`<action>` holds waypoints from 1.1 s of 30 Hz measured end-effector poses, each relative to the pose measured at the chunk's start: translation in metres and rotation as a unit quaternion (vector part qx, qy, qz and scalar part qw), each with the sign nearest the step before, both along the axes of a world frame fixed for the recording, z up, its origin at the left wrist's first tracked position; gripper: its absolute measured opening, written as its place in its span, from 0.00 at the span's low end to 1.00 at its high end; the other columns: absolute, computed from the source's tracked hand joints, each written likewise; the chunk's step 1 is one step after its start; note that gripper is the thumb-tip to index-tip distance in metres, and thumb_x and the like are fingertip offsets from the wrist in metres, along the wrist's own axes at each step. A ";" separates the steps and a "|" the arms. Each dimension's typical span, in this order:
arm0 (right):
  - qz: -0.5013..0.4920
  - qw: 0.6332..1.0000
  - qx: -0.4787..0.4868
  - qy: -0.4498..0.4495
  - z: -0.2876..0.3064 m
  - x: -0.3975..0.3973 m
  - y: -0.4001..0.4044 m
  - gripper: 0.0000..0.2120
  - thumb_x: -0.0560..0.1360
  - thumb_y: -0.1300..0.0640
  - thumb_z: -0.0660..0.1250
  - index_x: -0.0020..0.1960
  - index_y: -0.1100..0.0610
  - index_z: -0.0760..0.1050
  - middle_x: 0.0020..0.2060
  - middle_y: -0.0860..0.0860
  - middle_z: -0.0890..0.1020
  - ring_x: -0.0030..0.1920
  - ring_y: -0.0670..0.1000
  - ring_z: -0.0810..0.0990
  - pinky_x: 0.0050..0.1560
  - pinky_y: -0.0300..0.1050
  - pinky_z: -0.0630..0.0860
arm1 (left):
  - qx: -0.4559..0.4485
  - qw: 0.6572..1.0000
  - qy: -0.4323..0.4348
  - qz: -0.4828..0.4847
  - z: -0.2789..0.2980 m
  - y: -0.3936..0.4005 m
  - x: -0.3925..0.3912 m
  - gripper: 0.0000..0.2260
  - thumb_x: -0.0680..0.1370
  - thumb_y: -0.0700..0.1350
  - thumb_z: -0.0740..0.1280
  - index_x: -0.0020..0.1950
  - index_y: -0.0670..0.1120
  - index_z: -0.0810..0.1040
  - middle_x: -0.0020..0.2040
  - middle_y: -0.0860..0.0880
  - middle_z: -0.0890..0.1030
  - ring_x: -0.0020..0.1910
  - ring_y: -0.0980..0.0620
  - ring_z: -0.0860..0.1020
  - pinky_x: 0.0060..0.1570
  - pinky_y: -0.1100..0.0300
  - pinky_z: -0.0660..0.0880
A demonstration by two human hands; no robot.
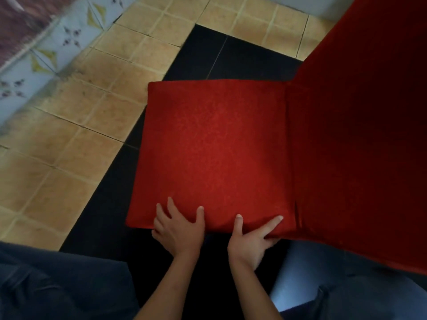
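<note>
Both hands are at the near edge of the red cushion (215, 144). My left hand (179, 229) lies spread and flat on top, fingers straight, pressing and enclosing nothing. My right hand (250, 239) has taken hold of the edge: thumb and forefinger rest on the upper face, and the remaining fingers appear tucked underneath, though their ends are hidden. The cushion lies flat on the black floor strip (104, 215), with tan floor tiles (69, 146) to the left and far side. Its right side meets a larger red panel (360, 135) along a seam-like fold; whether the two are sewn together I cannot tell. My knees in dark jeans (57, 285) flank the hands at the near side. Assessment: the piece looks padded and soft, light for its bulk, and the woven cover should give fair friction. It will likely sag or fold if lifted from one point. Recommended hold is along the near edge with hands apart, fingers under and thumbs over, or at two corners. If it is joined, expect the panel to drag on the right.
</note>
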State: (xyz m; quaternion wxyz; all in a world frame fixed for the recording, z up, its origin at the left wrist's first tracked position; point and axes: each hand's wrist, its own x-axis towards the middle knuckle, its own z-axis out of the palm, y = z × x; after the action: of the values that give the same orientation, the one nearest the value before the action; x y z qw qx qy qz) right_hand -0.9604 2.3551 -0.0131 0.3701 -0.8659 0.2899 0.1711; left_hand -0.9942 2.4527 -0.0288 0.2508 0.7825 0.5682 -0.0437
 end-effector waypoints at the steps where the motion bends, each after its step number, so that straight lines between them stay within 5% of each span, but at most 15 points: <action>1: -0.001 1.000 0.006 -0.002 -0.001 0.000 -0.002 0.50 0.73 0.41 0.68 0.76 0.42 0.31 0.75 0.68 0.45 0.65 0.70 0.69 0.63 0.60 0.71 | -0.014 0.999 -0.001 0.030 -0.001 -0.002 0.000 0.43 0.70 0.64 0.69 0.76 0.43 0.60 0.75 0.37 0.61 0.69 0.35 0.64 0.66 0.38 0.62; 5: -0.014 1.000 0.023 0.016 0.003 0.005 -0.004 0.53 0.71 0.38 0.68 0.75 0.41 0.28 0.75 0.68 0.46 0.64 0.70 0.71 0.62 0.58 0.70 | -0.116 0.982 0.000 0.146 -0.001 -0.005 0.004 0.50 0.70 0.66 0.69 0.79 0.42 0.47 0.78 0.37 0.51 0.70 0.33 0.63 0.66 0.36 0.62; 10: -0.051 0.996 0.051 0.051 -0.001 0.017 0.004 0.59 0.69 0.37 0.71 0.71 0.41 0.21 0.73 0.71 0.39 0.59 0.72 0.75 0.61 0.58 0.72 | -0.178 0.970 -0.004 0.166 -0.002 -0.007 0.015 0.52 0.72 0.67 0.65 0.78 0.46 0.34 0.78 0.38 0.38 0.69 0.32 0.65 0.64 0.35 0.64; 20: -0.111 0.987 0.106 0.036 -0.005 0.022 0.004 0.63 0.66 0.43 0.77 0.70 0.37 0.22 0.74 0.68 0.39 0.64 0.71 0.71 0.62 0.56 0.71 | -0.226 0.939 -0.071 0.250 -0.004 -0.002 0.023 0.56 0.70 0.62 0.72 0.77 0.43 0.33 0.78 0.38 0.37 0.72 0.33 0.61 0.68 0.42 0.63; 23: -0.137 0.985 0.099 0.030 -0.006 0.023 0.005 0.66 0.63 0.43 0.79 0.70 0.38 0.22 0.75 0.68 0.42 0.66 0.71 0.69 0.64 0.56 0.70 | -0.266 0.901 -0.121 0.320 -0.005 -0.005 0.028 0.58 0.70 0.60 0.74 0.76 0.41 0.30 0.78 0.36 0.42 0.75 0.36 0.56 0.71 0.46 0.59; 28: -0.162 0.983 0.084 0.014 -0.008 0.019 0.005 0.69 0.60 0.41 0.80 0.72 0.41 0.22 0.76 0.66 0.47 0.68 0.69 0.67 0.66 0.59 0.68 | -0.315 0.820 -0.218 0.426 -0.011 -0.016 0.029 0.59 0.69 0.56 0.76 0.75 0.50 0.26 0.74 0.38 0.63 0.70 0.38 0.68 0.69 0.44 0.65; 33: -0.206 0.974 0.092 0.000 -0.008 0.023 0.009 0.70 0.59 0.44 0.81 0.73 0.42 0.24 0.76 0.65 0.50 0.67 0.69 0.69 0.64 0.58 0.69 | -0.326 0.781 -0.258 0.467 -0.017 -0.018 0.029 0.61 0.67 0.55 0.78 0.74 0.57 0.27 0.72 0.41 0.65 0.66 0.40 0.72 0.65 0.39 0.69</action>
State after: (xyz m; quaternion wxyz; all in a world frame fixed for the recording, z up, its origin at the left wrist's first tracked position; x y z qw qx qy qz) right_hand -0.9377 2.3642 -0.0215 0.4757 -0.7495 0.4452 0.1176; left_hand -0.9653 2.4347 -0.0460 0.6175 0.2756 0.7300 0.0994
